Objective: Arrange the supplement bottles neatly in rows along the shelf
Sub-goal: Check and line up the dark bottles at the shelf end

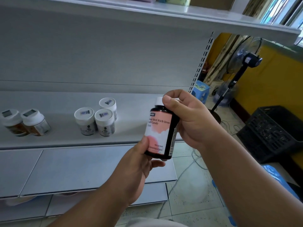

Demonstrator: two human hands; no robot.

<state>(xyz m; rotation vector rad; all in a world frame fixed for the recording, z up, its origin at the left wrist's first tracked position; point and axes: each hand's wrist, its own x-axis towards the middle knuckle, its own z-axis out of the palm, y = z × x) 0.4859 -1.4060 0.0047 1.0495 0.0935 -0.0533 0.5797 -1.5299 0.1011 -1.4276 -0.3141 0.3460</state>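
A dark supplement bottle [161, 131] with a white cap and a pink-and-white label reading "Soft Candy" is held upright in both hands in front of the white shelf [65, 140], at its right end. The left hand [139, 163] grips the bottle's base, thumb pressed on the lower label. The right hand [185, 118] clasps the neck and shoulder, thumb across the front just below the cap. On the shelf, left of the held bottle, three white-lidded jars [96, 117] stand bunched together, touching. Farther left along the shelf, two clear bottles with white caps [26, 122] stand side by side. Right of the shelf, a standing fan [242, 63] and a black plastic crate [272, 133] sit on the tiled floor.
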